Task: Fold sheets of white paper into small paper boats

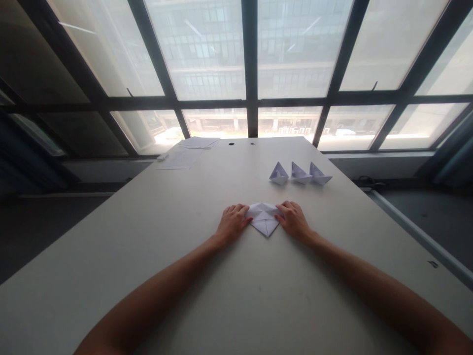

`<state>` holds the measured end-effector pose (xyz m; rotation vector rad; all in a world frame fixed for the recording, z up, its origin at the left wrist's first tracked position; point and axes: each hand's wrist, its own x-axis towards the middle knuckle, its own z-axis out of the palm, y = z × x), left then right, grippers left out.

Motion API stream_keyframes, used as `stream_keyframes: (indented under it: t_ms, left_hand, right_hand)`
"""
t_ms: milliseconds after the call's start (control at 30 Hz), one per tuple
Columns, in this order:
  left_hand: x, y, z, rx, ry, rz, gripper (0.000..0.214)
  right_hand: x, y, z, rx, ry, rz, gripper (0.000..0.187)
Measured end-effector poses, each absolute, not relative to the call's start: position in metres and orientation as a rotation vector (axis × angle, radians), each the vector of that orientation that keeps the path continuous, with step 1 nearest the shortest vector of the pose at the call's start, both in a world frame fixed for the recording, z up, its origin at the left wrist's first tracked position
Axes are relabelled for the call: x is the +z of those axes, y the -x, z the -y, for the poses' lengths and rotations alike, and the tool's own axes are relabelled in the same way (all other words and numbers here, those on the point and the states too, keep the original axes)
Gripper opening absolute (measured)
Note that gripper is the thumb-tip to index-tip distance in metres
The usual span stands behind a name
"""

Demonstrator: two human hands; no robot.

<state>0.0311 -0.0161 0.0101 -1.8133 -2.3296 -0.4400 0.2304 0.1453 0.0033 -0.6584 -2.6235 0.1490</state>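
A folded sheet of white paper [264,219] lies on the table between my hands, its lower corner pointing toward me and crease lines crossing its middle. My left hand [233,221] grips its left corner, thumb on top near the edge. On the opposite corner, my right hand [293,219] holds the paper in the same way, with the fingers over the far side. The parts of the corners under my fingers are hidden. Beyond my right hand stand three folded paper boats in a row: a left one [279,175], a middle one [300,175] and a right one [320,175].
Several loose white sheets [199,143] lie at the far left of the white table [177,212], with another sheet [179,159] nearer. A small whitish item [162,157] sits beside them. Large dark-framed windows [251,64] rise behind the table's far edge.
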Motion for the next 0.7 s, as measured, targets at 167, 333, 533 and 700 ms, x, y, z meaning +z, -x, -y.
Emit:
stream_keyframes:
  t_ms: [167, 333, 533, 700]
  left_hand:
    - [0.002, -0.027, 0.014, -0.408, 1.856, 2.318, 0.041]
    - [-0.004, -0.021, 0.010, -0.352, 2.031, 2.312, 0.044]
    - [0.000, -0.020, 0.010, -0.330, 2.062, 2.315, 0.043]
    - [0.006, -0.023, 0.012, -0.358, 2.030, 2.314, 0.044]
  right_hand:
    - [0.000, -0.230, -0.148, 0.168, 0.649, 2.619, 0.029]
    - [-0.004, -0.227, -0.155, 0.290, 0.533, 2.740, 0.041]
    - [-0.001, -0.227, -0.160, 0.339, 0.516, 2.820, 0.043]
    - [0.001, -0.229, -0.159, 0.339, 0.505, 2.788, 0.040]
